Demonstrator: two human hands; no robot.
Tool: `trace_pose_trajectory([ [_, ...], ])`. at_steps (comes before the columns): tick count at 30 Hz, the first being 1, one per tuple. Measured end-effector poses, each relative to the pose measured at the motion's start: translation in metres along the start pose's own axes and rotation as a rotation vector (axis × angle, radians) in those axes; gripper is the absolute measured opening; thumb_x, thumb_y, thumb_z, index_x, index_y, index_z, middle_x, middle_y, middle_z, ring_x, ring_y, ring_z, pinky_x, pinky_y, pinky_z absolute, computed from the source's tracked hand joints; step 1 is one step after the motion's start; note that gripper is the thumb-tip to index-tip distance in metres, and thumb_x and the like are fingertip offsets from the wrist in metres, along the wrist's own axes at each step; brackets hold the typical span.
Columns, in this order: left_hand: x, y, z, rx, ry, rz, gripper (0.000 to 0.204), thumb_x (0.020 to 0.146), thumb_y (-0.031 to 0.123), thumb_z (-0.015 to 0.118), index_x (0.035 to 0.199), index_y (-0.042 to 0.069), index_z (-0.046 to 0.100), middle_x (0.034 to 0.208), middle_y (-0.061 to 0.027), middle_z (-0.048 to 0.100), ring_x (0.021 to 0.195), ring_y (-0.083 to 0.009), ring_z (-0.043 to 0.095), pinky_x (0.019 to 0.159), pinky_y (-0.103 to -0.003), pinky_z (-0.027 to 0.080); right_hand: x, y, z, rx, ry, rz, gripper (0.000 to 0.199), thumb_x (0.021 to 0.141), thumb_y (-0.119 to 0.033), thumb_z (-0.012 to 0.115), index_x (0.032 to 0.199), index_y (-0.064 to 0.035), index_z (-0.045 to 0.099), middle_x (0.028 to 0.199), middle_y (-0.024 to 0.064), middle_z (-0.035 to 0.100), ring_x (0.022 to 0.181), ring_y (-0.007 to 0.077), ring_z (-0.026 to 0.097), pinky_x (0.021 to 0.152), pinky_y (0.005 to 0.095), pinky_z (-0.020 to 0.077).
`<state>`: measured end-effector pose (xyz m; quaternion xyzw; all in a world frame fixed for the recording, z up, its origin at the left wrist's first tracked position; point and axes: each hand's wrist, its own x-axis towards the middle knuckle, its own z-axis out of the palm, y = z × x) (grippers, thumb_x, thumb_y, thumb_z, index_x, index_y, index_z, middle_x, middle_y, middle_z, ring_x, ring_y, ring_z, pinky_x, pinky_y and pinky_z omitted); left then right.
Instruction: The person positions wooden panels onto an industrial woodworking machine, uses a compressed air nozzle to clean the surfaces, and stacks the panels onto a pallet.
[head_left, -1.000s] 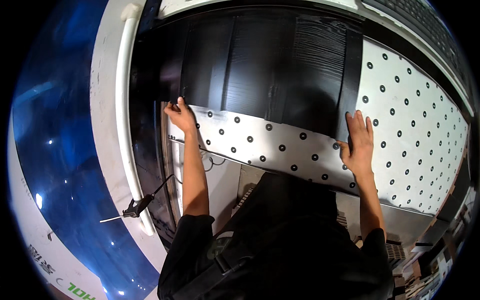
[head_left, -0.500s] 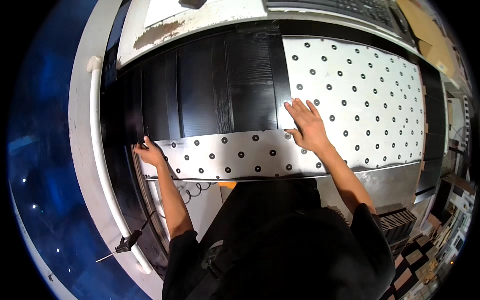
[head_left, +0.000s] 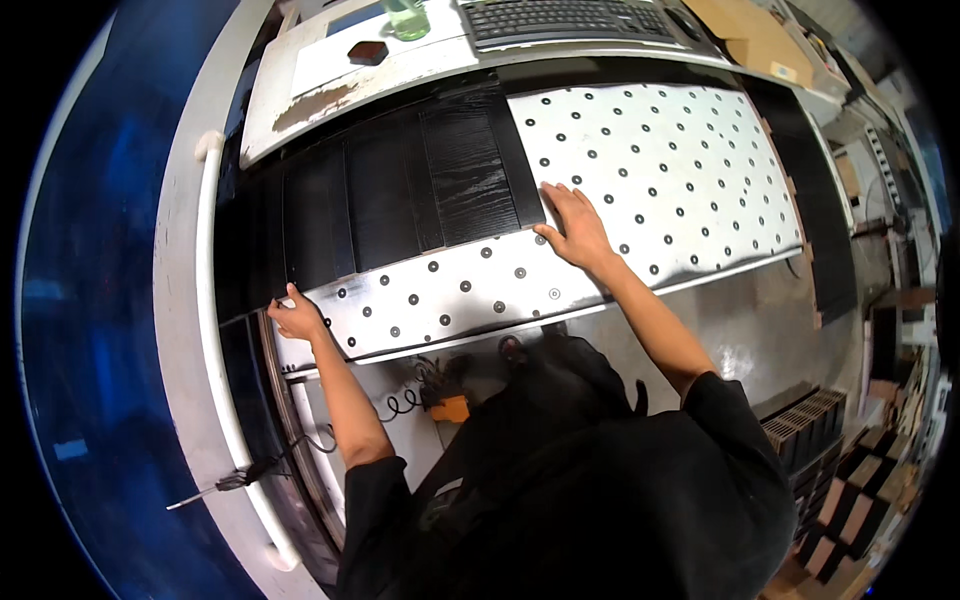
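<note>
Several black wood-grain boards [head_left: 385, 195] lie side by side on a white table top [head_left: 660, 150] dotted with black round studs. At the near left corner of the boards, my left hand [head_left: 298, 318] has its fingers curled at the edge and its thumb up against it. My right hand [head_left: 578, 232] lies with fingers stretched by the right end of the row, its thumb near the boards' near right corner. The left fingertips are partly hidden at the edge.
A white rail [head_left: 212, 330] runs along the left side, with an air blow gun [head_left: 245, 474] hanging by it. Behind stand a keyboard [head_left: 570, 22], a dark hexagonal object [head_left: 368, 52] and a green-tinted cup [head_left: 407, 18]. Black slotted blocks [head_left: 805, 425] stand at lower right.
The view has shifted and turned a little, bringing more of the back ledge into sight. Both hands keep their places at the boards' two ends.
</note>
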<state>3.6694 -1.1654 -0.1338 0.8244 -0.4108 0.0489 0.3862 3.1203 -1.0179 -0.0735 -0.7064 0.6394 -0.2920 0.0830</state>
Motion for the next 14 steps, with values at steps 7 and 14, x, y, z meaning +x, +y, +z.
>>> trace_pose_trajectory([
  [7,-0.01,-0.001,-0.032,-0.299,-0.013,-0.015,0.08,0.095,0.043,0.073,0.149,-0.007,0.041,0.146,-0.0288,0.052,0.134,-0.045,0.051,0.12,-0.048,0.033,-0.134,-0.035,-0.017,0.032,0.229,0.192,0.057,0.093,-0.017,0.069,0.145,-0.0008,0.05,0.144,0.0191,0.058,0.14,0.0395,0.049,0.122,0.0518,0.0312],
  [14,-0.192,0.055,-0.068,-0.483,-0.223,0.326,0.07,0.103,0.035,0.065,0.152,-0.007,0.036,0.15,-0.0287,0.045,0.135,-0.042,0.05,0.118,-0.048,0.036,-0.323,0.008,0.006,0.127,0.295,0.802,0.067,0.089,-0.015,0.071,0.149,-0.0038,0.045,0.153,0.0207,0.049,0.146,0.0415,0.041,0.122,0.0542,0.0297],
])
